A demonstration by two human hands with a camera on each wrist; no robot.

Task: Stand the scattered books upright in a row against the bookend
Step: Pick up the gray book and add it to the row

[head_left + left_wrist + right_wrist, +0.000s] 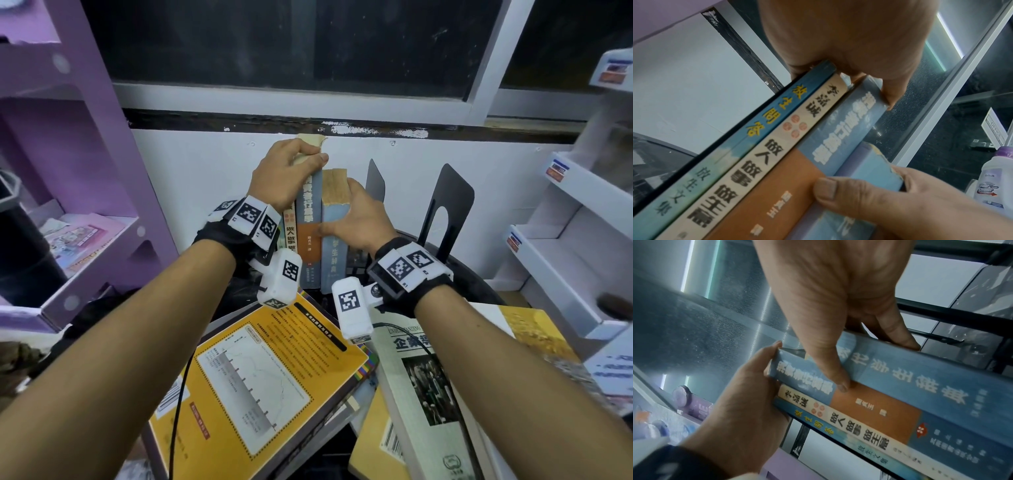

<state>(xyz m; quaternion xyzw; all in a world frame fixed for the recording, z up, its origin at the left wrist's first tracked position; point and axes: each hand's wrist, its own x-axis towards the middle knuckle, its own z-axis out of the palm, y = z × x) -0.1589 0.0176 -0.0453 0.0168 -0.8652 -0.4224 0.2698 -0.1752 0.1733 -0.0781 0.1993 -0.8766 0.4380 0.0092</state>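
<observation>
Nearest us, at six o'clock on the counter [342,455], the yellow chart-covered book [260,387] and the white business book [421,394] lie flat and overlapping, so we judge them not yet stood up. Beyond them, at twelve o'clock, we hold a small row upright: the blue-spined book [764,116], the cream-spined book [760,157], the grey-and-orange book [309,236] and the pale blue dictionary [335,240]. Our left hand [284,174] has its grip curled over the tops from eleven o'clock, thumb on the tall spine, to stop the row tipping. Our right hand [363,219] pinches the dictionary, thumb on its spine, fingers behind, pressing it against its neighbour. The black bookend [448,205] stands at one o'clock, apart from the row, so we judge the bundle must slide right.
</observation>
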